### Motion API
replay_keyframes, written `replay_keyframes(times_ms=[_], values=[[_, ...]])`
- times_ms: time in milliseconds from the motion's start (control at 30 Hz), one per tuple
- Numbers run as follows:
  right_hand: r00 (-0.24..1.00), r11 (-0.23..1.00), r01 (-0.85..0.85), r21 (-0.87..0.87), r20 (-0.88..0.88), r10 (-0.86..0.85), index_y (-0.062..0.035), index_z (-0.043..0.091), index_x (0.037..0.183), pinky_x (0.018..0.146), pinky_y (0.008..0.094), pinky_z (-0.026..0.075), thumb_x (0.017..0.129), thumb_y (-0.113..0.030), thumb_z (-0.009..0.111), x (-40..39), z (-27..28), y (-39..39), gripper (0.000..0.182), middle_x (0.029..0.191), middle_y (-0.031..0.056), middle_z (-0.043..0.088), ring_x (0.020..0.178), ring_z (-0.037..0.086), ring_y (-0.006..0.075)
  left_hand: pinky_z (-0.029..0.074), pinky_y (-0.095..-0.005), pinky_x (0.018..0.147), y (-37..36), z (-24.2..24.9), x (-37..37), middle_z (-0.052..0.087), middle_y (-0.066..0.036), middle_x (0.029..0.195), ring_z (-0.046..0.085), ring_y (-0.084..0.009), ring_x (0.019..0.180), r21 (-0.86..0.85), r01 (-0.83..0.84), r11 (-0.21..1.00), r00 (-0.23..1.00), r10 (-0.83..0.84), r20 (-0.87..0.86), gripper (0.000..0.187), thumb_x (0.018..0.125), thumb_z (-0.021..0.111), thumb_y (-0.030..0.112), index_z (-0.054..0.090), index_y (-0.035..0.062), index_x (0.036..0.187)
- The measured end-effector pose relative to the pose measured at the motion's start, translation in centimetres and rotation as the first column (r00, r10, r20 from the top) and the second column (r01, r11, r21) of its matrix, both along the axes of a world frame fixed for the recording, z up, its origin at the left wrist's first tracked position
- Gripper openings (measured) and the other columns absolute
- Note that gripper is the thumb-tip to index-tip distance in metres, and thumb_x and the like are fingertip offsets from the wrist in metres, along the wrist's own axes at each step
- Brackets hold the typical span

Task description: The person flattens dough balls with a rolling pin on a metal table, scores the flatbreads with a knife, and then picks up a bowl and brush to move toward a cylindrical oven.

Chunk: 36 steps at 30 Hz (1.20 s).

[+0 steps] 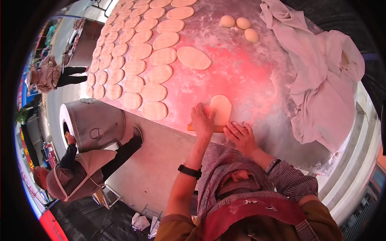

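Observation:
A wooden rolling pin (218,129) lies across the near end of a flat oval of dough (221,107), close to the table's front edge. My left hand (202,121) rests over the pin's left part, fingers stretched forward and thumb by the dough's edge; a short end of the pin sticks out to its left. Over the right end is my right hand (242,137), its fingers spread and lying flat, hiding that end. Neither hand is wrapped round the pin.
Rows of flat dough ovals (154,92) cover the left of the floured table (249,80). Three dough balls (243,23) sit at the back. A crumpled cloth (317,76) lies right. A person (76,176) bends by a metal drum oven (96,124); another person (50,74) stands farther off.

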State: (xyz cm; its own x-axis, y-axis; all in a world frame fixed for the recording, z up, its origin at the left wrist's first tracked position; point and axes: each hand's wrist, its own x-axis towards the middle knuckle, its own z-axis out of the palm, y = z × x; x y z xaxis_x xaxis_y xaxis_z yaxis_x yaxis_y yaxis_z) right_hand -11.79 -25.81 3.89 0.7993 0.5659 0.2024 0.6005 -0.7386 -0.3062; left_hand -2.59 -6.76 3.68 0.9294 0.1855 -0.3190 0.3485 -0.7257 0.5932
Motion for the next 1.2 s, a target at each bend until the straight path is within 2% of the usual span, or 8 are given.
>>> replay_keyframes(times_ms=[133, 333, 400, 500, 700, 833, 933, 1200], values=[[0.941, 0.958, 0.283, 0.041, -0.204, -0.269, -0.0092, 0.048, 0.140, 0.111, 0.0492, 0.030, 0.087, -0.024, 0.064, 2.3, 1.7, 1.8, 0.058, 0.149, 0.0082, 0.042, 0.135, 0.041, 0.0245, 0.031, -0.0504, 0.109, 1.0, 0.9, 0.5, 0.045, -0.015, 0.145, 0.036, -0.0363, 0.138, 0.196, 0.075, 0.978, 0.885, -0.155, 0.439, 0.060, 0.094, 0.058, 0.040, 0.043, 0.0106, 0.144], [0.899, 0.928, 0.373, -0.029, -0.235, -0.369, -0.0056, 0.045, 0.142, 0.110, 0.0501, 0.030, 0.084, -0.025, 0.068, 3.3, -0.6, 2.1, 0.066, 0.152, 0.0119, 0.037, 0.138, 0.038, 0.0284, 0.004, -0.0570, 0.117, 1.8, -1.5, -3.7, 0.016, -0.012, 0.162, 0.010, -0.0353, 0.150, 0.475, 0.314, 0.822, 0.939, -0.342, -0.028, 0.066, 0.102, 0.022, 0.052, 0.021, 0.0144, 0.156], [0.890, 0.914, 0.397, -0.081, -0.208, -0.405, -0.0056, 0.045, 0.142, 0.111, 0.0501, 0.029, 0.084, -0.028, 0.068, 4.4, -0.3, 1.8, 0.066, 0.151, 0.0120, 0.037, 0.138, 0.038, 0.0282, 0.015, -0.0537, 0.117, 1.2, -1.4, 0.0, 0.024, -0.017, 0.159, 0.020, -0.0395, 0.146, 0.548, 0.240, 0.801, 0.946, -0.320, 0.053, 0.062, 0.102, 0.036, 0.044, 0.026, 0.0121, 0.154], [0.929, 0.953, 0.296, 0.071, -0.251, -0.270, -0.0044, 0.047, 0.139, 0.109, 0.0487, 0.032, 0.086, -0.028, 0.064, 4.9, 0.0, 1.5, 0.061, 0.149, 0.0150, 0.040, 0.134, 0.041, 0.0310, 0.036, -0.0473, 0.107, 1.1, -1.5, 3.5, 0.032, -0.023, 0.152, 0.039, -0.0417, 0.134, 0.199, 0.061, 0.978, 0.954, -0.116, 0.277, 0.062, 0.095, 0.057, 0.036, 0.036, 0.0084, 0.147], [0.982, 0.995, 0.073, 0.070, -0.177, -0.059, -0.0053, 0.058, 0.122, 0.092, 0.0444, 0.042, 0.080, -0.020, 0.062, 2.0, -1.2, 0.4, 0.044, 0.124, 0.0105, 0.058, 0.111, 0.055, 0.0285, 0.053, -0.0406, 0.076, -1.1, 1.2, 5.8, 0.070, -0.016, 0.095, 0.068, -0.0310, 0.087, 0.002, 0.220, 0.976, 0.930, -0.209, -0.301, 0.048, 0.072, 0.082, 0.021, 0.061, 0.0015, 0.111], [0.973, 0.995, 0.097, 0.017, -0.211, -0.091, -0.0059, 0.060, 0.115, 0.086, 0.0426, 0.045, 0.078, -0.016, 0.060, 2.5, 0.3, -2.3, 0.038, 0.113, 0.0094, 0.059, 0.103, 0.057, 0.0284, 0.052, -0.0323, 0.059, 5.4, -2.5, 8.5, 0.068, -0.011, 0.072, 0.065, -0.0191, 0.064, -0.411, -0.338, 0.847, 0.937, 0.346, -0.057, 0.024, 0.080, 0.075, 0.016, 0.068, -0.0019, 0.093], [0.959, 0.977, 0.211, -0.012, -0.189, -0.209, -0.0055, 0.060, 0.117, 0.086, 0.0424, 0.045, 0.078, -0.015, 0.060, 3.7, 1.2, -6.8, 0.040, 0.113, 0.0105, 0.060, 0.103, 0.057, 0.0293, 0.048, -0.0429, 0.090, 5.5, 0.2, 10.9, 0.061, -0.021, 0.121, 0.060, -0.0312, 0.110, 0.240, -0.164, 0.957, 0.978, 0.127, 0.163, 0.045, 0.084, 0.074, 0.023, 0.060, -0.0003, 0.119], [0.873, 0.854, 0.482, -0.194, 0.030, -0.486, -0.0071, 0.055, 0.129, 0.101, 0.0469, 0.040, 0.084, -0.019, 0.062, 3.8, -1.8, -14.3, 0.046, 0.130, 0.0106, 0.057, 0.122, 0.053, 0.0287, 0.034, -0.0454, 0.110, -9.0, -0.5, 22.4, 0.045, -0.018, 0.146, 0.036, -0.0346, 0.139, 0.117, 0.374, 0.920, 0.759, -0.377, 0.531, 0.051, 0.093, 0.061, 0.024, 0.049, -0.0005, 0.136]])
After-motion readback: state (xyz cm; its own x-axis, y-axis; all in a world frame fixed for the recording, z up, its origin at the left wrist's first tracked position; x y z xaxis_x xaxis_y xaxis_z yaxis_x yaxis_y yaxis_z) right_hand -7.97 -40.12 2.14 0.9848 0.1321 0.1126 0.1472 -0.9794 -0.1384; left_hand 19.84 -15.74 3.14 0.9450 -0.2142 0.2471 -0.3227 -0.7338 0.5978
